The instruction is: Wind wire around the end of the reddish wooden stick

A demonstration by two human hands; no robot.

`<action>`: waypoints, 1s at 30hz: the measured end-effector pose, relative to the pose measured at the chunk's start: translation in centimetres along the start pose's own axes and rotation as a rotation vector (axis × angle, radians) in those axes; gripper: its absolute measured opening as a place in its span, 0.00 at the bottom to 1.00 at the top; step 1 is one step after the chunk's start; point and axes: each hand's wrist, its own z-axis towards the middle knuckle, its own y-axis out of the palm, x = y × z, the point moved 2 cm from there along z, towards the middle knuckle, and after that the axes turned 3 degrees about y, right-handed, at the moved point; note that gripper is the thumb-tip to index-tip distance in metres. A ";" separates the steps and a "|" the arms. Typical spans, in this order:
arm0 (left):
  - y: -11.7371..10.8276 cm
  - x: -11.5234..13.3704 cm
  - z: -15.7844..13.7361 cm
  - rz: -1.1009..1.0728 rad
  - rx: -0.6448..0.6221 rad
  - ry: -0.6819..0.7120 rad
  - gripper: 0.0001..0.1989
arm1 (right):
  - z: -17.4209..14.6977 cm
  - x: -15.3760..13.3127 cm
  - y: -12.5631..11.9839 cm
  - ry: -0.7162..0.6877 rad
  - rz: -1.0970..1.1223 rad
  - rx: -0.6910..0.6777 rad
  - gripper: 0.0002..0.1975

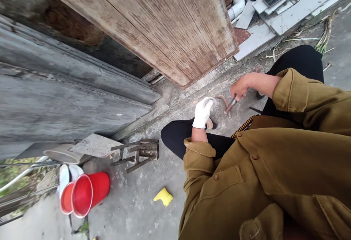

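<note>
My left hand (203, 112), in a white glove, is low over the concrete with its fingers closed. They grip the near end of a thin, curved, rust-brown metal piece (221, 98). Bare, my right hand (240, 86) wraps round a short-handled tool (231, 105) with a grey and brown shaft. The shaft's lower end meets or crosses the curved piece; whether the two are joined I cannot tell. A dark, thin pointed object (255, 110) lies to the right of them, near my legs.
A weathered wooden panel (164, 24) and a grey board (68, 97) stand ahead and left. Tile pieces (257, 39) and a white pipe (237, 7) are at upper right. A small wooden stool (139, 152), red buckets (100, 189) and a yellow item (163, 196) are at left.
</note>
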 end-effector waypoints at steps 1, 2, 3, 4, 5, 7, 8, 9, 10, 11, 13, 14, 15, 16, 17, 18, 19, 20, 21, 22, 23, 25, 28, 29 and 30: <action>-0.2 -0.2 0.2 0.022 0.044 0.000 0.14 | -0.2 -0.3 0.3 -0.085 0.052 -0.098 0.07; -0.3 -0.5 0.4 0.037 0.076 0.000 0.14 | -0.4 -0.6 0.6 -0.182 0.114 -0.190 0.07; -0.3 -0.9 0.6 0.048 0.102 -0.002 0.13 | -0.7 -0.8 0.6 -0.282 0.183 -0.258 0.07; -0.3 -1.2 0.9 0.055 0.126 -0.007 0.13 | -1.0 -0.9 0.5 -0.374 0.253 -0.295 0.07; -0.2 -1.6 1.1 0.061 0.141 -0.016 0.13 | -1.3 -1.0 0.2 -0.446 0.320 -0.286 0.06; 0.1 -2.4 1.6 0.079 0.156 -0.048 0.13 | -1.9 -0.7 -0.7 -0.493 0.448 -0.125 0.07; 0.5 -2.7 1.7 0.087 0.126 -0.060 0.14 | -2.1 -0.3 -1.3 -0.472 0.518 0.012 0.08; 1.0 -2.8 1.8 0.091 0.062 -0.063 0.14 | -2.3 0.1 -1.9 -0.424 0.582 0.171 0.11; 1.5 -2.9 1.8 0.093 -0.023 -0.058 0.14 | -2.5 0.6 -2.5 -0.351 0.634 0.336 0.13; 2.1 -2.8 1.7 0.098 -0.122 -0.045 0.14 | -2.5 1.2 -2.9 -0.258 0.664 0.486 0.15; 3.0 -2.3 1.3 0.113 -0.288 -0.005 0.13 | -2.3 2.1 -3.4 -0.045 0.609 0.649 0.18; 3.2 -2.0 1.2 0.123 -0.320 0.015 0.12 | -1.9 2.4 -3.4 0.060 0.520 0.669 0.18; 3.3 -1.6 1.0 0.136 -0.325 0.038 0.12 | -1.5 2.6 -3.4 0.148 0.406 0.657 0.17; 3.2 -1.2 0.9 0.147 -0.313 0.062 0.12 | -1.0 2.7 -3.2 0.213 0.288 0.626 0.17; 3.0 -0.9 0.9 0.155 -0.294 0.082 0.12 | -0.5 2.6 -3.0 0.252 0.181 0.586 0.17; 2.7 -0.7 0.8 0.158 -0.262 0.093 0.12 | -0.1 2.3 -2.6 0.261 0.097 0.540 0.17; 2.3 -0.5 0.8 0.160 -0.228 0.095 0.12 | 0.3 2.0 -2.2 0.243 0.042 0.484 0.16; 1.9 -0.4 0.8 0.164 -0.188 0.090 0.12 | 0.6 1.6 -1.7 0.205 0.011 0.417 0.15; 1.5 -0.4 0.8 0.170 -0.140 0.080 0.11 | 0.9 1.2 -1.2 0.158 -0.004 0.344 0.13; 1.2 -0.4 0.8 0.177 -0.090 0.072 0.11 | 1.1 0.7 -0.7 0.103 -0.008 0.272 0.10; 0.9 -0.5 0.8 0.182 -0.044 0.068 0.10 | 1.1 0.2 -0.2 0.043 -0.003 0.199 0.08; 0.5 -0.7 0.8 0.183 0.026 0.061 0.09 | 1.1 -0.8 0.7 -0.065 0.025 0.071 0.06; 0.2 -1.6 1.3 0.178 0.083 0.033 0.09 | 0.5 -1.9 1.2 -0.253 0.120 -0.087 0.07; 0.2 -2.0 1.5 0.174 0.092 0.012 0.09 | 0.2 -2.1 1.1 -0.322 0.167 -0.100 0.07; 0.2 -2.4 1.7 0.170 0.099 -0.011 0.09 | -0.1 -2.1 0.8 -0.384 0.213 -0.077 0.07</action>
